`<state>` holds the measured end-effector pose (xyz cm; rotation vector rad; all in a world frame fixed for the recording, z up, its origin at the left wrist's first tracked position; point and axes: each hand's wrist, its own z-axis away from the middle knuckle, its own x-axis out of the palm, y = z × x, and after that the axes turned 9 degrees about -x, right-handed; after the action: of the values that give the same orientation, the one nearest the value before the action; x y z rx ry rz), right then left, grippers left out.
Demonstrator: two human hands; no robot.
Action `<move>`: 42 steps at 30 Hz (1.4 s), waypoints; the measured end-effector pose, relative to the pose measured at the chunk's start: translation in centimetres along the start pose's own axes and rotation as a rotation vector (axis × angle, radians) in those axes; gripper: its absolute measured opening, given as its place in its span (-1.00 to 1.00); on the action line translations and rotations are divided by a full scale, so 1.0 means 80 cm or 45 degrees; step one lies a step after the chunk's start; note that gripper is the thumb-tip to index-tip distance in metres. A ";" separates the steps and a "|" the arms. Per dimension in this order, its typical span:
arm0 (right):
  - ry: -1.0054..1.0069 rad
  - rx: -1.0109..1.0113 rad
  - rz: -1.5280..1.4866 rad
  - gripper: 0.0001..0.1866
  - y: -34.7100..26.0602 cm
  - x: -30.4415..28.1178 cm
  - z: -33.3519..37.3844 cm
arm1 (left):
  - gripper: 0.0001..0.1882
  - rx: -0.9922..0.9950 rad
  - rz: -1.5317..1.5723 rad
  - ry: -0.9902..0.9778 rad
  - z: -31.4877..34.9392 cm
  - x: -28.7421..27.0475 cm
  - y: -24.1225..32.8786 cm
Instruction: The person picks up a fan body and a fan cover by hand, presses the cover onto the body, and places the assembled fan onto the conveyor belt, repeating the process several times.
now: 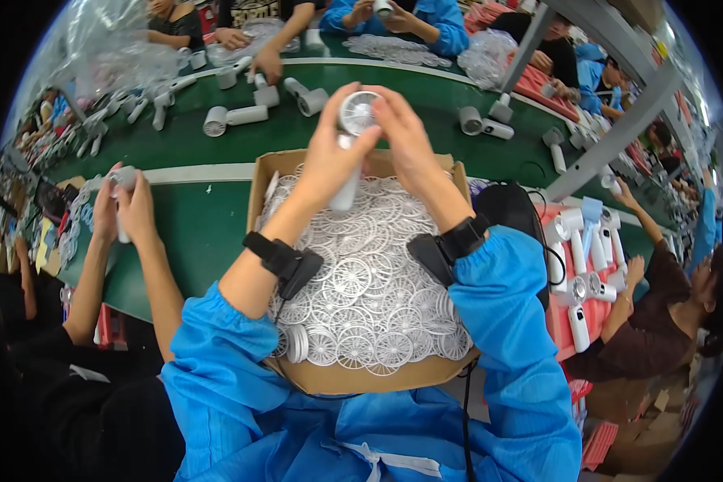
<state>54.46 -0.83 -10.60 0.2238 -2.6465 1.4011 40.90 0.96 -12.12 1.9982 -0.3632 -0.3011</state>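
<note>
Both my hands are raised over a cardboard box and closed round a white handheld fan. Its round grille faces up at me, and its handle slants down between my wrists. My left hand wraps the fan's left side and neck. From the right, my right hand presses its fingers against the rim of the fan head; these fingers are slightly blurred. Beneath my hands, many loose white round fan grilles fill the box, some stacked on edge near its front left corner.
A green conveyor belt runs across beyond the box, carrying several white fans. At left, a co-worker's hands hold another fan. A pink tray of fans stands at right, beside a black bag. Grey metal posts rise at far right.
</note>
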 end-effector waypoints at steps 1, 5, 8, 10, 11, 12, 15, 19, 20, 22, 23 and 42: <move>-0.003 0.124 0.130 -0.53 -0.002 -0.003 -0.001 | -0.29 -0.300 0.173 0.124 -0.001 -0.005 0.006; -0.192 0.292 0.838 -0.51 0.006 -0.069 -0.041 | -0.21 -0.482 0.675 0.763 -0.016 -0.028 -0.011; -0.333 0.259 1.740 -0.65 0.030 -0.235 -0.080 | -0.33 -0.376 0.065 0.886 -0.020 -0.026 -0.045; -0.365 0.423 2.217 -0.69 0.044 -0.324 -0.086 | -0.39 -0.407 0.090 0.776 -0.017 -0.021 -0.056; -0.280 0.471 2.376 -0.67 0.059 -0.330 -0.085 | -0.44 -0.439 0.088 0.691 -0.010 -0.029 -0.065; -0.195 0.501 2.527 -0.65 0.074 -0.325 -0.077 | -0.49 -0.465 0.082 0.618 -0.001 -0.041 -0.068; -0.097 0.171 2.771 -0.65 0.096 -0.384 -0.029 | -0.59 -0.361 0.023 0.481 -0.004 -0.021 -0.073; -0.463 0.381 2.460 -0.58 0.086 -0.336 -0.072 | -0.64 -0.515 0.014 0.381 0.007 -0.009 -0.051; -0.596 0.564 2.328 -0.55 0.073 -0.338 -0.083 | -0.65 -0.529 0.047 0.298 0.003 -0.001 -0.047; -0.647 0.519 2.075 -0.45 0.056 -0.346 -0.101 | -0.66 -0.553 0.115 0.106 -0.006 0.023 -0.039; -0.576 0.485 1.980 -0.44 0.053 -0.303 -0.102 | -0.66 -0.575 0.107 0.108 -0.002 0.025 -0.045; -1.487 -0.268 1.759 -0.82 0.017 -0.083 0.040 | -0.01 -0.604 0.564 0.198 -0.005 0.004 -0.015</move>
<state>60.51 -2.32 -14.77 -1.5783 -4.1440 1.3097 41.53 1.69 -13.07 1.4202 -0.5639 0.0493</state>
